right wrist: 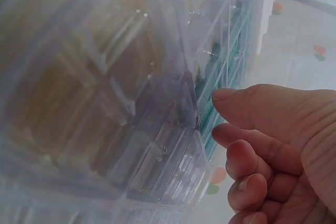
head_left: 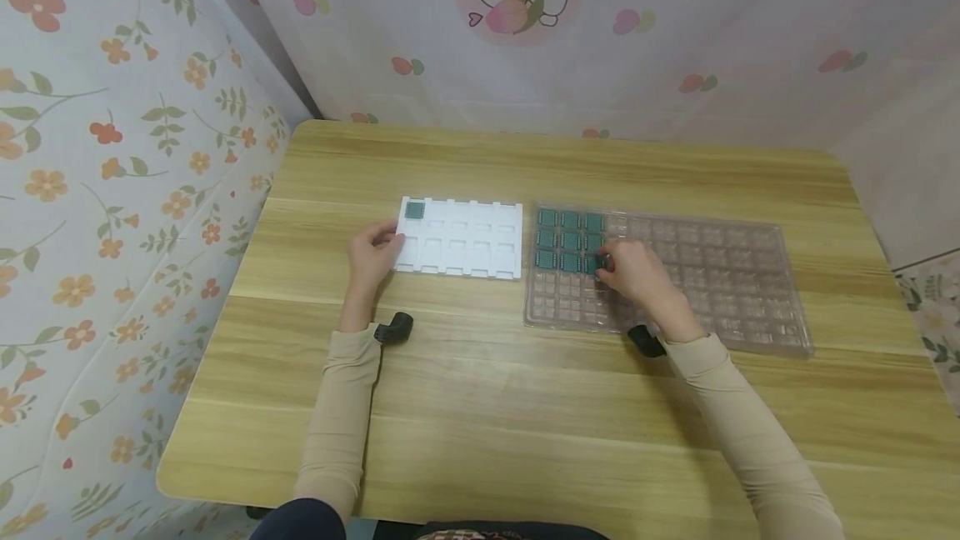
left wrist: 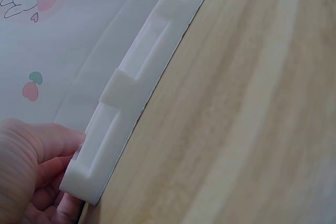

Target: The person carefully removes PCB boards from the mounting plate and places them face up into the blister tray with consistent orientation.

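A white plastic tray (head_left: 472, 273) with shallow pockets lies left of centre on the table; one small green circuit board (head_left: 415, 210) sits in its far left pocket. My left hand (head_left: 371, 257) pinches this tray's left edge, the thumb (left wrist: 65, 139) on the rim in the left wrist view. To the right lies a clear compartment tray (head_left: 720, 273), with several green circuit boards (head_left: 570, 240) in its far left pockets. At the near right corner of that group, the thumb and forefinger of my right hand (head_left: 637, 269) pinch a green circuit board (head_left: 592, 265), partly hidden by the fingers.
Both trays stand side by side on a wooden table (head_left: 480, 407), with a narrow gap between them. Patterned cloth (head_left: 525, 90) hangs behind the table and on its left. A black wrist camera (head_left: 395, 327) is on the left wrist and another (head_left: 646, 341) on the right.
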{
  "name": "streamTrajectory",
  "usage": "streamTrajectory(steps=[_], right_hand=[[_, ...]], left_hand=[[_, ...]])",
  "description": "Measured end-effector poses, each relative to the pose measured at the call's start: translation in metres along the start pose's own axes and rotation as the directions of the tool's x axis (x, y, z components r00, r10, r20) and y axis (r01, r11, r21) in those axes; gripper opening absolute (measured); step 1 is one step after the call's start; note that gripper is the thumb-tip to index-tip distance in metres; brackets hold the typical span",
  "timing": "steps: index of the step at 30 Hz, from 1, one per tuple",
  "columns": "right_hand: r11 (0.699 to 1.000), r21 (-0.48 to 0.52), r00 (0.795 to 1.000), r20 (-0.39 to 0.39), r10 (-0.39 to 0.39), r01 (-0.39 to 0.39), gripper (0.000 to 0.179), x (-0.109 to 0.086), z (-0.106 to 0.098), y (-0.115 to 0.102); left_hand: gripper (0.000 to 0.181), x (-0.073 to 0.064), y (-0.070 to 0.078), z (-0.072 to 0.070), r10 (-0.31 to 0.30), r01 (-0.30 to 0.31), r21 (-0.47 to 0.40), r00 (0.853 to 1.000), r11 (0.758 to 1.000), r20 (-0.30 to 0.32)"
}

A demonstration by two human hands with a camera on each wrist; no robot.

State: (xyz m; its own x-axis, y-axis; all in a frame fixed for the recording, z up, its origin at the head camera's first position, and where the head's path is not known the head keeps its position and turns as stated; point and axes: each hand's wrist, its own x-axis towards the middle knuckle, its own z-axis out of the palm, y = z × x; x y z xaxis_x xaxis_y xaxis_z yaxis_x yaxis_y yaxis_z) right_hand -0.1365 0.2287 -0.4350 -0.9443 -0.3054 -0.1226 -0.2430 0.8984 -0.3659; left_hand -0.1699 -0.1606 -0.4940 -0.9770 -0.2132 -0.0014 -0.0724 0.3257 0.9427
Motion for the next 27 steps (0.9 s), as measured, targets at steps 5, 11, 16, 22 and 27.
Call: streamTrajectory(steps=[5,11,16,22,27], right_hand=[[1.0,-0.005,1.0,0.0,0.003,-0.003,0.029,0.001,0.0,0.0],[1.0,0.007,1.0,-0.017,-0.008,0.008,0.027,0.001,0.001,0.0],[0.999,0.036,0.999,-0.036,-0.03,0.031,0.025,0.002,0.001,-0.003],[0.998,0.017,0.996,-0.062,-0.056,0.057,0.023,0.007,0.001,-0.009],[0.998,0.042,0.997,-0.066,-0.05,0.053,0.022,0.011,0.0,-0.017]], left_hand=[[0.028,0.0,0.001,0.0,-0.006,0.006,0.001,1.0,1.0,-0.001],[0.028,0.0,0.001,0.0,-0.009,0.009,0.001,1.0,1.0,0.001],[0.029,0.0,0.001,0.0,-0.005,0.005,-0.011,1.0,1.0,0.005],[0.029,0.0,0.001,0.0,0.005,-0.005,-0.015,1.0,1.0,0.002],[0.029,0.0,0.001,0.0,0.003,-0.003,-0.019,1.0,1.0,0.005]])
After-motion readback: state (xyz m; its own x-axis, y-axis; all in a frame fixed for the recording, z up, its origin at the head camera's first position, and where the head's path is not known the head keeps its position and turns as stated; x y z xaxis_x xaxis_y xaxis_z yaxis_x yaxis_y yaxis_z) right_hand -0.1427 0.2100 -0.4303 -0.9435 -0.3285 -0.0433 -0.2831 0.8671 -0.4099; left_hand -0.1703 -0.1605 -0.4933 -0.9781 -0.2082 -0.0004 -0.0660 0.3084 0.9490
